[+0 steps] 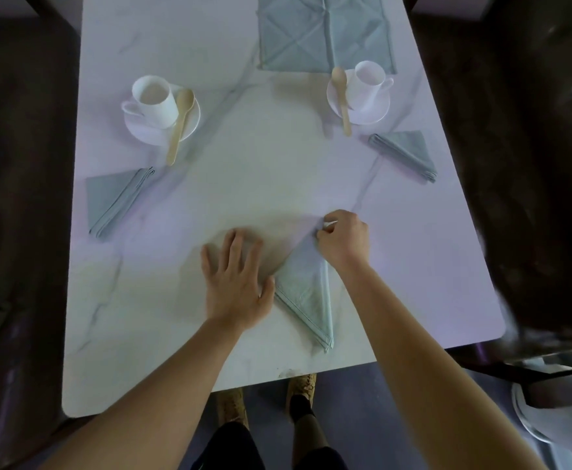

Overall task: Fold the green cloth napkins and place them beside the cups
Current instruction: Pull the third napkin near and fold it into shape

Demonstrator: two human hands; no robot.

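Near the front edge of the table: the table [277, 184] is white with grey veins, and here lies the napkin in work [306, 293], a green cloth folded into a triangle, with one tip pointing to the front edge.
Right hand: the right hand [343, 240] has curled fingers and pinches the far tip of the napkin in work.
Left hand: the left hand [237, 283] lies palm down on the table with straight, spread fingers and grasps nothing; its thumb side touches the left corner of the napkin in work.
Left edge: the left folded napkin [113, 198] lies flat as a triangle near this edge, its long side turned to the middle of the table.
Left cup: the left cup [154, 100] is white and stands upright on the left saucer [142, 130], farther from the front than the left folded napkin and near to it, but not touching.
Left spoon: the left spoon [180, 123] is wooden; its bowl rests on the left saucer and its handle reaches over the rim toward the left folded napkin.
Right edge: the right folded napkin [406, 152] lies flat as a triangle near this edge.
Right cup: the right cup [369, 81] stands on the right saucer [376, 110], just behind the right folded napkin.
Right spoon: the right spoon [342, 96] is wooden and lies across the left part of the right saucer, its handle pointing to the front.
Far edge: the spread napkin [325, 32] lies open and flat with many fold lines; its near border is just behind the right cup.
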